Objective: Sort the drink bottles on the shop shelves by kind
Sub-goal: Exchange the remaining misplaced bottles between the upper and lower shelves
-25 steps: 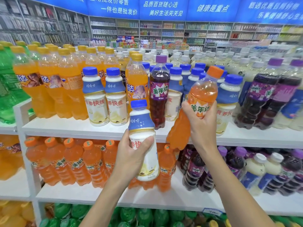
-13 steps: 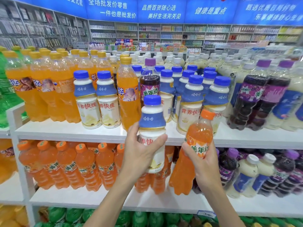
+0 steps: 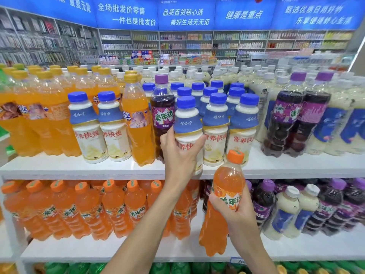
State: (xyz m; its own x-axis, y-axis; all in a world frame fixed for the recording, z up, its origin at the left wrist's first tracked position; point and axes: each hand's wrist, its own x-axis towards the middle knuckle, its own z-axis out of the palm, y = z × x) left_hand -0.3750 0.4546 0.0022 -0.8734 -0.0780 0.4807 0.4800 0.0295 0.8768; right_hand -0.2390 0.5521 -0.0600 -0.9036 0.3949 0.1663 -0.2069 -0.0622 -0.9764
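My left hand (image 3: 180,153) grips a white milk drink bottle (image 3: 187,123) with a blue cap, held upright at the front edge of the top shelf (image 3: 79,168), beside other bottles of the same kind (image 3: 215,129). My right hand (image 3: 235,210) holds an orange soda bottle (image 3: 223,206) with an orange cap in front of the middle shelf (image 3: 138,250). A purple grape soda bottle (image 3: 163,115) and a yellow-capped orange soda bottle (image 3: 138,123) stand just left of the milk bottle.
Large yellow-capped orange sodas (image 3: 45,111) fill the top shelf's left; purple and white bottles (image 3: 296,119) fill its right. Small orange sodas (image 3: 83,210) line the middle shelf's left, purple and white ones (image 3: 316,206) its right. Green bottles (image 3: 177,268) lie below.
My left hand raised the milk bottle up and right to the top shelf's front. My right hand lowered the orange soda from the top shelf to the middle shelf's level.
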